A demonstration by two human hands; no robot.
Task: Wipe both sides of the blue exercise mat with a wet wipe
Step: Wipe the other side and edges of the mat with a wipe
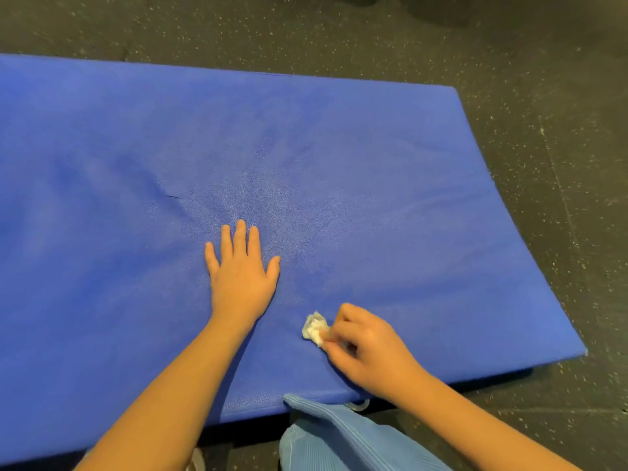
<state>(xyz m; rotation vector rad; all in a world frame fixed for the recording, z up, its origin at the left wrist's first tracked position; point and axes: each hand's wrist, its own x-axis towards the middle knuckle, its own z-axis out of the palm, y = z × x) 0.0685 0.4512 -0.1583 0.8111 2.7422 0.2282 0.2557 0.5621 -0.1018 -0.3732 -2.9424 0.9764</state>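
The blue exercise mat point(339, 158) lies flat on the floor and fills most of the view. My left hand point(239, 273) rests flat on it near the middle, fingers spread and straight. To its right, close to the mat's near edge, my right hand point(367, 348) pinches a crumpled white wet wipe point(315, 328) and holds it against the mat's surface. A short dark crease or cut shows on the mat to the left of my left hand.
Dark speckled rubber floor point(560, 164) surrounds the mat at the back and right. My knee in light blue ribbed fabric point(339, 433) sits at the mat's near edge, with a small loop beside it.
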